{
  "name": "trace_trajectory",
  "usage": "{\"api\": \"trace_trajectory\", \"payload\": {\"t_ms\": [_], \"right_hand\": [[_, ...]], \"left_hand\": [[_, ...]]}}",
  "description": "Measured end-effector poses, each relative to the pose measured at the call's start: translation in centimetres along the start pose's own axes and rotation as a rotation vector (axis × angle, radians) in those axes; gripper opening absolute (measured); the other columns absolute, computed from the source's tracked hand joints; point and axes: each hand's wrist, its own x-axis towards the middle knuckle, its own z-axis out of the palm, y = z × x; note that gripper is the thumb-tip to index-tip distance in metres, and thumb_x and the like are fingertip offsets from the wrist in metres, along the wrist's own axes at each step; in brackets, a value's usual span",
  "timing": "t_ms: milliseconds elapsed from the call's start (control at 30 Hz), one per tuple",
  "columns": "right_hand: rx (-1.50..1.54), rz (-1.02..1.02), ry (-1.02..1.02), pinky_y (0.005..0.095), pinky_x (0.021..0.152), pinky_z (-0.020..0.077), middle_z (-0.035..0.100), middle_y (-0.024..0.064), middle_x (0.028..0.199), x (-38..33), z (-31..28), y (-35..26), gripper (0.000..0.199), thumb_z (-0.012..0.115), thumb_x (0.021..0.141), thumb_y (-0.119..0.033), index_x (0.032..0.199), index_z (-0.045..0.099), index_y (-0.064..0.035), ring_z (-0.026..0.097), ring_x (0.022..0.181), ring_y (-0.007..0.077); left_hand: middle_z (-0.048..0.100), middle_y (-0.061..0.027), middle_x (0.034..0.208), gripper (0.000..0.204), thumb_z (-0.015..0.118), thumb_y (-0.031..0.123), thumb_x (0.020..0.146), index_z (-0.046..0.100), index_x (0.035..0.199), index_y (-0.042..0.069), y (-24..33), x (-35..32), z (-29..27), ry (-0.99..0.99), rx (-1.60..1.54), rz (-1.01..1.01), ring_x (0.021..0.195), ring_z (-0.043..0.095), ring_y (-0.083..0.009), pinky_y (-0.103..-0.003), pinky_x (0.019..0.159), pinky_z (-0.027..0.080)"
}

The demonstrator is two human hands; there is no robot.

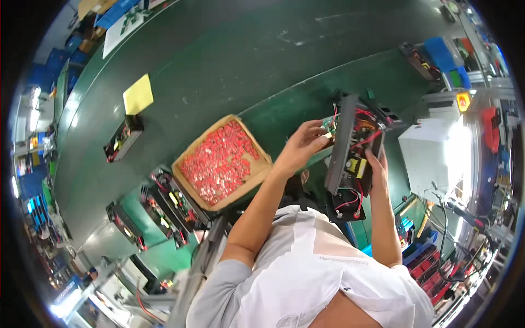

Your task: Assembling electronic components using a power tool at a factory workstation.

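Observation:
My right hand point(377, 167) grips the side of a black open-sided device housing point(340, 156), holding it tilted above the bench edge. Inside show red wires, circuit parts and a yellow-wrapped transformer point(355, 167). A black end panel point(348, 205) with red wires on its terminals hangs at the near end. On the housing's left, my left hand point(306, 143) has thumb and fingers closed on a small green circuit board point(330, 127), partly hidden by the fingers and the housing. A red wire runs beside that board.
A shallow cardboard box point(254, 177) of small red parts stands left of my arm. Several black device housings point(178, 202) lie farther left; another point(124, 139) sits by a yellow sheet point(138, 95). White equipment point(432, 156) stands at right, a blue bin point(442, 53) at far right.

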Motion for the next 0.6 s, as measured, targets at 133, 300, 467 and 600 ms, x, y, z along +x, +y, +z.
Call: {"api": "trace_trajectory", "payload": {"t_ms": [133, 300, 467, 600], "right_hand": [[0.063, -0.05, 0.003, 0.0394, 0.095, 0.0538, 0.064, 0.0121, 0.129, -1.6, -7.2, 0.3, 0.055, 0.063, 0.097, -0.009, 0.149, 0.044, -0.0058, 0.065, 0.114, 0.0249], [-0.055, -0.059, -0.022, 0.0371, 0.095, 0.0507, 0.058, 0.0109, 0.137, -1.0, -8.8, 1.5, 0.056, 0.064, 0.1, -0.014, 0.15, 0.042, -0.0049, 0.06, 0.117, 0.0226], [-0.112, -0.082, -0.059, 0.0396, 0.099, 0.0485, 0.055, 0.0124, 0.141, 0.4, -3.7, 1.4, 0.064, 0.068, 0.098, -0.019, 0.153, 0.039, -0.0059, 0.058, 0.121, 0.0258], [-0.289, -0.073, -0.219, 0.0369, 0.106, 0.0425, 0.048, 0.0118, 0.15, 5.3, 0.8, -0.6, 0.067, 0.067, 0.099, -0.024, 0.155, 0.036, -0.0031, 0.052, 0.128, 0.024]], "left_hand": [[0.055, -0.0186, 0.141, 0.087, 0.079, 0.036, 0.089, 0.03, 0.156, 0.008, -1.3, -1.4, 6.2, -0.151, 0.116, -0.187, 0.124, 0.058, -0.0259, -0.042, 0.106, 0.046], [0.063, -0.0233, 0.13, 0.098, 0.087, 0.035, 0.075, 0.038, 0.15, -0.004, -2.7, -0.7, 8.4, -0.243, 0.321, -0.111, 0.121, 0.062, -0.0293, -0.037, 0.103, 0.048], [0.07, -0.024, 0.117, 0.085, 0.085, 0.026, 0.062, 0.053, 0.134, -0.005, -1.8, -0.1, 5.4, -0.087, 0.363, -0.094, 0.109, 0.068, -0.0345, -0.039, 0.095, 0.053], [0.07, -0.0238, 0.11, 0.073, 0.083, 0.022, 0.063, 0.058, 0.127, -0.002, -0.3, 1.8, 1.7, 0.122, 0.451, -0.033, 0.107, 0.068, -0.0359, -0.041, 0.092, 0.054]]}}
